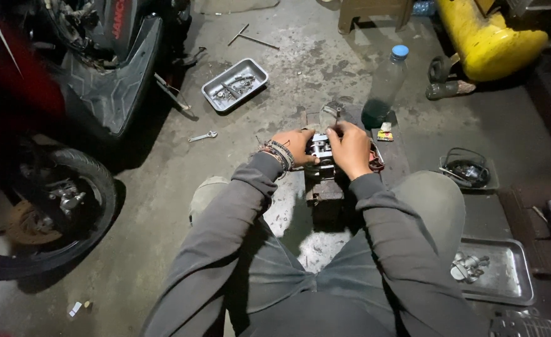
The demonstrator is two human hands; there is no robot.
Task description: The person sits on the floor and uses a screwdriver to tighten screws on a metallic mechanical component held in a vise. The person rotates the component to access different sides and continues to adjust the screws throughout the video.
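Fingers of our left hand [295,145] and right hand [349,148] clasp the metal part [320,150] on its block [323,190]; small pieces, seemingly loose, could drop onto the floor [163,187].

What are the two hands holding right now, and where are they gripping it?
Both hands grip one small silver and black metal engine part over a block: left hand on its left side, right hand over its right side and top.

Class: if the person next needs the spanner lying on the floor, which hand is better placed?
Probably the left hand: the spanner lies on its side; the right hand would have to cross over.
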